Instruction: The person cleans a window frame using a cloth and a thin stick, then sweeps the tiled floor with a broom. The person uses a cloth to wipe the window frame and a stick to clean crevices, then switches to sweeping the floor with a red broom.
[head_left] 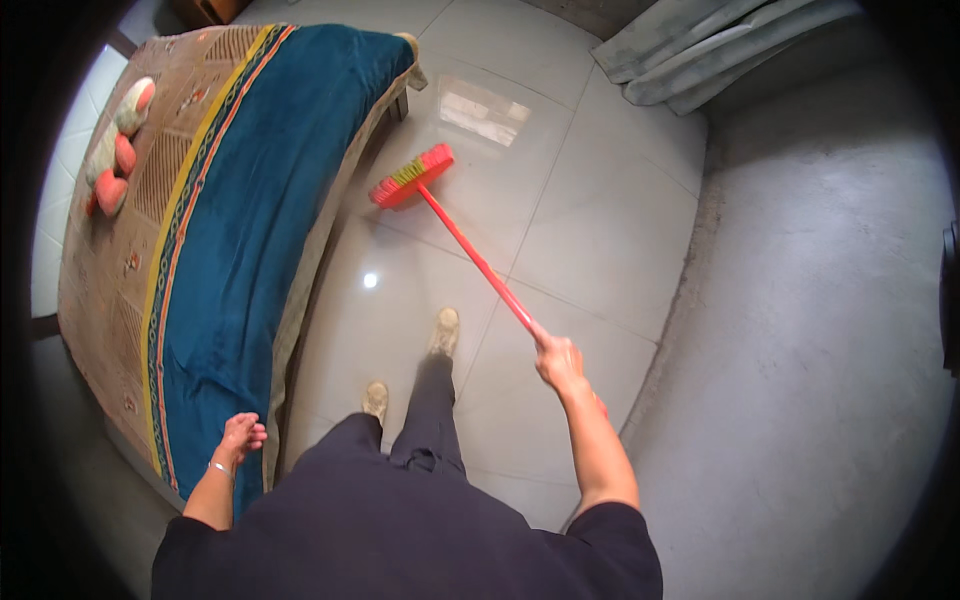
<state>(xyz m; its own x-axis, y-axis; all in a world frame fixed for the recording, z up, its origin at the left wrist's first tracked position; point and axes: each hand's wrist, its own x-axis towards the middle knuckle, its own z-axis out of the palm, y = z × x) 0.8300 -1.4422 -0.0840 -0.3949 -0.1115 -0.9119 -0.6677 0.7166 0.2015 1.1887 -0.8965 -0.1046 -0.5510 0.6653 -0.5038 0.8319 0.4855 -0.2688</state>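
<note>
My right hand is closed around the red handle of a broom, and a short piece of the handle shows behind my wrist. The handle slants away to the far left. Its red head, with red and yellow-green bristles, is raised beside the bed's far end; whether it touches the floor I cannot tell. My left hand, with a bracelet at the wrist, hangs over the near edge of the bed. Its fingers are loosely curled with a gap to the thumb, and no object shows in them.
A teal and brown patterned cover drapes the bed along my left. A soft toy in pink and pale colours lies on it. Glossy tiles make up the floor. A grey wall runs along the right, with a pale curtain at the far right.
</note>
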